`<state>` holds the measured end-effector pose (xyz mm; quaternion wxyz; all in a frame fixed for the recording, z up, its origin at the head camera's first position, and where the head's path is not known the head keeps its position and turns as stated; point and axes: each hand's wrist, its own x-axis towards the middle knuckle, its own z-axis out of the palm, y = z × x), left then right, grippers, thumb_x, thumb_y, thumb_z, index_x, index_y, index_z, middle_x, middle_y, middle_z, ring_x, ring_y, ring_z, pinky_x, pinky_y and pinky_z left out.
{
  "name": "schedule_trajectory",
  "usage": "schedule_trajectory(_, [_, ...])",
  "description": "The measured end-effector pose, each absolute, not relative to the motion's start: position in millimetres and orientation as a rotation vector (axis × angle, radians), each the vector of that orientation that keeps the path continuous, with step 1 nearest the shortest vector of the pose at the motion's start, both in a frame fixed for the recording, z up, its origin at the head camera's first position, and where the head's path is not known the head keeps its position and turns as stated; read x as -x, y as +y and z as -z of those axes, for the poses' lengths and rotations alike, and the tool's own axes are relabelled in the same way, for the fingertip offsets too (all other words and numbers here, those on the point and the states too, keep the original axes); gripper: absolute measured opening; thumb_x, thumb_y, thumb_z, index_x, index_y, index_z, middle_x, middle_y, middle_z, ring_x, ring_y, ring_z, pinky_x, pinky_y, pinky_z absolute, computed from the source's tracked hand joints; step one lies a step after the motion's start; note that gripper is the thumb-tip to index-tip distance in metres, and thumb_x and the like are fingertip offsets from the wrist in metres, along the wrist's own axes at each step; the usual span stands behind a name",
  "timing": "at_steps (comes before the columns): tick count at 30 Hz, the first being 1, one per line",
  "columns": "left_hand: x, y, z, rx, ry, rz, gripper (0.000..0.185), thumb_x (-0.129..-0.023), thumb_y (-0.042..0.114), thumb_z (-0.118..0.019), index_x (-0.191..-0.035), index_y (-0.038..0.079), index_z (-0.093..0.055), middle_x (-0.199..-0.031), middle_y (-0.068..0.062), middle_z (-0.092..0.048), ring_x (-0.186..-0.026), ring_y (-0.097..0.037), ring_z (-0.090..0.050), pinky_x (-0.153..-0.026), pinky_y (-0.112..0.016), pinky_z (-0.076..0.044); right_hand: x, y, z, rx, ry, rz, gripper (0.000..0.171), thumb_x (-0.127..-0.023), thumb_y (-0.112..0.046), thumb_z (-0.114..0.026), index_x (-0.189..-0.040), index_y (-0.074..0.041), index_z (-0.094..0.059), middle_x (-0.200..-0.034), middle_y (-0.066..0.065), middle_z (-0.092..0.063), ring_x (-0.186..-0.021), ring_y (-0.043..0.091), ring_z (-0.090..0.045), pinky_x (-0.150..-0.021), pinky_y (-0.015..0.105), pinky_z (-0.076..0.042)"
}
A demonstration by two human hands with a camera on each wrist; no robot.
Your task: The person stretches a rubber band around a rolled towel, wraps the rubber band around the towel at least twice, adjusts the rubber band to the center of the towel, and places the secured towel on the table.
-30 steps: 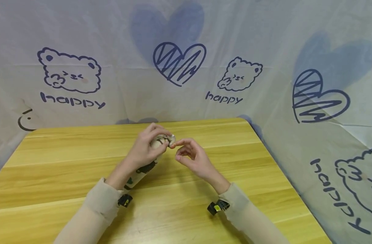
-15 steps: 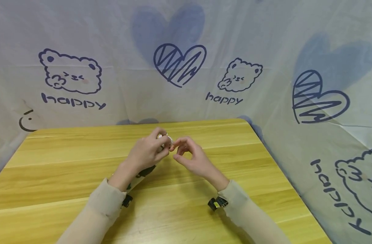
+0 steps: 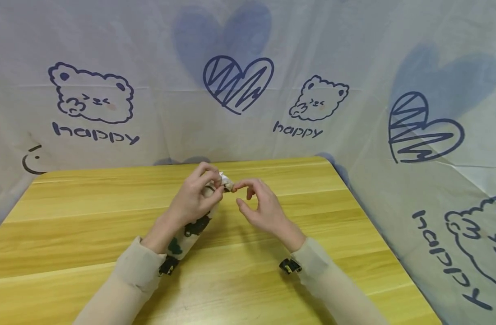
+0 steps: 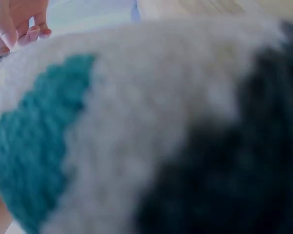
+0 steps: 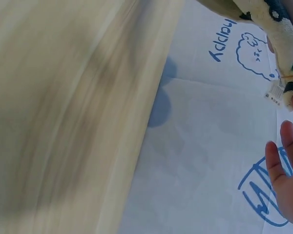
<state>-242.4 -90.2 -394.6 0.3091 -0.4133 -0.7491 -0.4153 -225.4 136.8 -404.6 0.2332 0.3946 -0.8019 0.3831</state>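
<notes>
Knitted cream sock (image 3: 191, 230) with dark and teal patches is gripped at its upper end by the left hand (image 3: 192, 203), above the wooden table (image 3: 89, 216). Right hand (image 3: 257, 207), at 3 o'clock, pinches its small white tag (image 3: 226, 183).

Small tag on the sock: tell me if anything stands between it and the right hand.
Nothing visible does. The right hand has its fingertips right at the tag on the end of the sock, which the left hand holds above the table.
</notes>
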Motion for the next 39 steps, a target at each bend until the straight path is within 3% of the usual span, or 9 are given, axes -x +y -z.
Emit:
schedule_trajectory(7, [243, -86, 397, 1.032, -1.855, 1.319, 0.018, -0.085, -0.011, -0.071, -0.087, 0.003, -0.06, -0.101, -0.017, -0.058, -0.095, -0.027, -0.058, -0.081, -0.024, -0.05, 225, 132, 410, -1.048, -2.191, -1.024, 0.04, -0.09, -0.001, -0.071, -0.127, -0.003, -0.056, -0.119, 0.01, -0.067, -0.08, 0.02, -0.057, -0.075, 0.035, -0.05])
schedule_trajectory(12, [246, -83, 396, 0.944, -1.743, 1.44, 0.016, -0.085, -0.011, -0.069, -0.087, -0.001, -0.057, -0.103, -0.022, -0.058, -0.101, -0.03, -0.055, -0.09, -0.023, -0.046, 214, 121, 411, -1.029, -2.202, -1.528, 0.042, -0.094, 0.004, -0.067, -0.132, 0.0, -0.049, -0.133, 0.017, -0.062, -0.081, 0.018, -0.061, -0.083, 0.034, -0.053])
schedule_trajectory(18, [247, -85, 392, 0.855, -1.725, 1.507, 0.013, -0.089, -0.005, -0.068, -0.091, -0.003, -0.055, -0.106, -0.018, -0.061, -0.103, -0.027, -0.057, -0.089, -0.023, -0.047, 204, 112, 404, -1.025, -2.062, -2.067, 0.044, -0.098, 0.011, -0.055, -0.139, 0.008, -0.041, -0.146, 0.029, -0.053, -0.079, 0.012, -0.06, -0.074, 0.027, -0.054])
schedule_trajectory(21, [247, -88, 393, 0.881, -1.756, 1.492, 0.013, -0.09, -0.005, -0.068, -0.09, -0.003, -0.055, -0.105, -0.018, -0.061, -0.105, -0.025, -0.058, -0.09, -0.023, -0.048, 208, 112, 402, -1.006, -2.116, -1.9, 0.038, -0.101, 0.005, -0.056, -0.137, 0.004, -0.045, -0.139, 0.023, -0.06, -0.078, 0.015, -0.059, -0.072, 0.027, -0.052])
schedule_trajectory(25, [246, -87, 393, 0.947, -1.758, 1.471, 0.014, -0.089, -0.007, -0.069, -0.089, -0.002, -0.056, -0.104, -0.02, -0.061, -0.102, -0.024, -0.057, -0.085, -0.022, -0.048, 225, 113, 402, -0.98, -2.124, -1.353, 0.03, -0.099, -0.001, -0.066, -0.128, -0.004, -0.056, -0.119, 0.011, -0.068, -0.079, 0.023, -0.058, -0.072, 0.033, -0.05])
schedule_trajectory(29, [245, -82, 392, 0.99, -1.748, 1.432, 0.014, -0.088, -0.006, -0.07, -0.089, 0.0, -0.057, -0.104, -0.019, -0.061, -0.081, -0.018, -0.051, -0.062, -0.018, -0.039, 236, 110, 403, -0.923, -1.972, -1.113, 0.026, -0.093, 0.001, -0.075, -0.116, -0.007, -0.066, -0.108, 0.009, -0.073, -0.082, 0.025, -0.057, -0.072, 0.04, -0.05])
schedule_trajectory(32, [245, -78, 393, 0.99, -1.75, 1.399, 0.013, -0.087, -0.006, -0.07, -0.089, 0.0, -0.058, -0.105, -0.019, -0.062, -0.073, -0.016, -0.045, -0.052, -0.018, -0.029, 238, 104, 406, -0.811, -1.918, -1.063, 0.022, -0.088, -0.002, -0.081, -0.106, -0.009, -0.071, -0.102, 0.006, -0.075, -0.082, 0.025, -0.056, -0.07, 0.038, -0.05])
schedule_trajectory(35, [245, -76, 395, 0.972, -1.738, 1.411, 0.013, -0.087, -0.006, -0.07, -0.089, -0.001, -0.058, -0.105, -0.021, -0.061, -0.085, -0.025, -0.054, -0.061, -0.017, -0.039, 238, 99, 407, -0.719, -1.917, -1.056, 0.016, -0.089, -0.005, -0.082, -0.101, -0.008, -0.072, -0.098, 0.005, -0.076, -0.081, 0.028, -0.055, -0.07, 0.036, -0.049])
schedule_trajectory(39, [246, -73, 395, 0.949, -1.739, 1.416, 0.013, -0.089, -0.005, -0.07, -0.089, -0.003, -0.057, -0.106, -0.023, -0.059, -0.1, -0.035, -0.058, -0.083, -0.02, -0.047, 236, 94, 405, -0.668, -1.934, -1.138, 0.01, -0.093, -0.006, -0.078, -0.099, -0.005, -0.07, -0.096, 0.009, -0.074, -0.083, 0.034, -0.057, -0.072, 0.044, -0.051])
